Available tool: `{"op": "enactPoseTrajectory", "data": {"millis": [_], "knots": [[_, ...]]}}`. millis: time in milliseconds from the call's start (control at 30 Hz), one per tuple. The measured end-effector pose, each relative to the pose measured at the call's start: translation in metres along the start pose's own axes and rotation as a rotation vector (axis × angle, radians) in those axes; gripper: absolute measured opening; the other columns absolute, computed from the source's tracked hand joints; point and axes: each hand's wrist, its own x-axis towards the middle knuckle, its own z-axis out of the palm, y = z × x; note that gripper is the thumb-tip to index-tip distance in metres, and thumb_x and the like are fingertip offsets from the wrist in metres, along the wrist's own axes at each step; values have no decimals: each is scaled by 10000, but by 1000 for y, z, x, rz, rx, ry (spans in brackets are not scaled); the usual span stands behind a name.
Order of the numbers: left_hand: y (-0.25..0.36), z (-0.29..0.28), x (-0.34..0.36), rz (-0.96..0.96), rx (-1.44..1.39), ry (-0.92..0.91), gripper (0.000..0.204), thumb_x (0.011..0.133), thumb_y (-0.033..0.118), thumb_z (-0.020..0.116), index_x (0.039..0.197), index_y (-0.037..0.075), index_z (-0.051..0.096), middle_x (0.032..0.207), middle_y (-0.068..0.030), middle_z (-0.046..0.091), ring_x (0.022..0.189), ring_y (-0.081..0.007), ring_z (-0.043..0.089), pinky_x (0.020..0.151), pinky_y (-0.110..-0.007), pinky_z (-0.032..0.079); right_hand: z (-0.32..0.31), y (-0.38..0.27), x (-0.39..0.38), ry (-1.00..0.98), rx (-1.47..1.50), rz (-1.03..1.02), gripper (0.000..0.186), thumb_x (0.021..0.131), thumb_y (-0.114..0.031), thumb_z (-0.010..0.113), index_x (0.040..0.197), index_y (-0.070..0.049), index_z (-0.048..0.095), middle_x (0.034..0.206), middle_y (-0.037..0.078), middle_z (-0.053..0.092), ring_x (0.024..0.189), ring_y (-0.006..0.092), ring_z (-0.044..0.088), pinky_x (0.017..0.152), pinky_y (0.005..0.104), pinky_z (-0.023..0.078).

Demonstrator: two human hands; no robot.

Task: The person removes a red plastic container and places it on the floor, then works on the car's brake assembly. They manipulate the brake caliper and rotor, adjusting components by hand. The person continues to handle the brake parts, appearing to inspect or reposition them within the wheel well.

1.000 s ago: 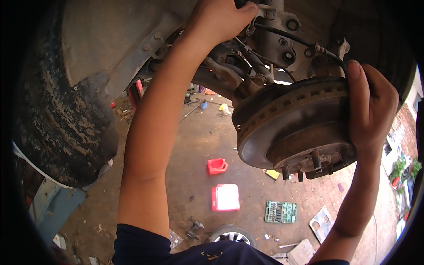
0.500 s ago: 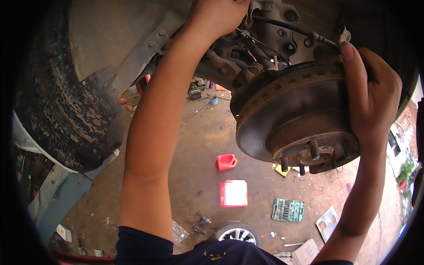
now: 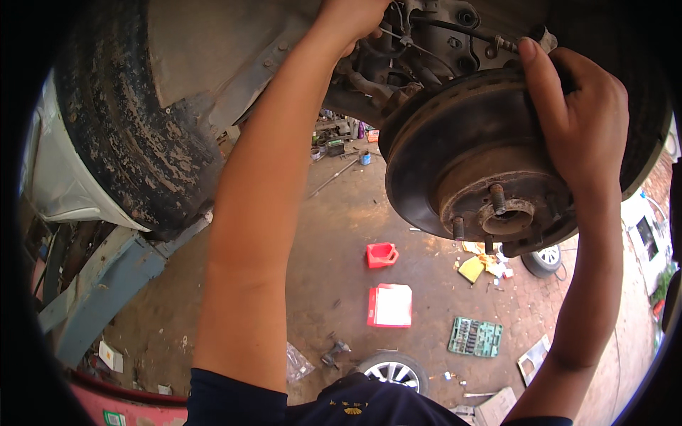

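My left hand [image 3: 357,20] reaches up to the top edge, beside a thin cable [image 3: 433,53] and metal suspension parts [image 3: 369,84]. Its fingers look curled, but what they hold is cut off or hidden. On the right, my right hand [image 3: 588,117] is closed, its thumb up against the metal end fitting of a black brake hose [image 3: 458,27]. The other fingers curl behind, partly hidden. Below that hand hangs a rusty brake disc [image 3: 469,153] with bare wheel studs [image 3: 498,199] around its hub; my wrist passes in front of its right side.
A worn black wheel-arch liner [image 3: 121,135] and a blue-grey lift arm [image 3: 117,284] stand at left. On the floor below lie a red container [image 3: 381,255], a red-and-white box [image 3: 390,306], a green socket set [image 3: 474,337], a power tool [image 3: 335,351] and a wheel [image 3: 393,376].
The view has shifted, so the disc sits higher and the floor things lie further right. My right thumb has come leftward onto the hose's end fitting. My left hand stays up among the suspension parts.
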Motion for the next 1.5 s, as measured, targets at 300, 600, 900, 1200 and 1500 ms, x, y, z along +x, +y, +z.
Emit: {"op": "enactPoseTrajectory", "data": {"millis": [300, 600, 900, 1200, 1500], "knots": [[-7, -11, 22, -101, -77, -148, 220, 1001, 220, 629, 928, 16, 666, 672, -96, 650, 489, -215, 616, 435, -351, 395, 1, 2, 0, 8, -31, -39, 463, 968, -428, 704, 806, 6, 727, 606, 164, 588, 515, 283, 565, 533, 376, 426], [5, -9, 2, 31, 304, -59, 275, 999, 230, 607, 1017, -31, 694, 763, -195, 703, 567, -296, 680, 585, -435, 510, 2, 2, -1, 37, -73, -42, 476, 955, -462, 698, 804, -12, 734, 656, 186, 628, 605, 363, 624, 591, 418, 471], [-34, -15, 19, 202, 563, 38, 364, 982, 303, 622, 1147, -15, 690, 937, -275, 729, 858, -421, 728, 819, -509, 555, 4, -5, -2, 92, -148, -75, 495, 936, -509, 691, 807, -34, 748, 709, 171, 676, 688, 381, 665, 642, 444, 515], [-27, -11, 19, -81, 169, -198, 403, 1054, 292, 515, 1293, -24, 592, 777, -83, 624, 558, -266, 702, 552, -386, 499, 5, -6, -5, 80, -146, -74, 501, 922, -477, 703, 723, -17, 690, 710, 162, 651, 691, 383, 655, 625, 454, 503], [-10, -12, -8, -92, 114, -149, 324, 1058, 292, 520, 1176, 8, 624, 757, -60, 605, 515, -232, 662, 495, -351, 467, 3, -7, -5, 62, -147, -32, 510, 915, -464, 697, 671, -20, 640, 680, 163, 622, 675, 389, 639, 615, 466, 491]]}}
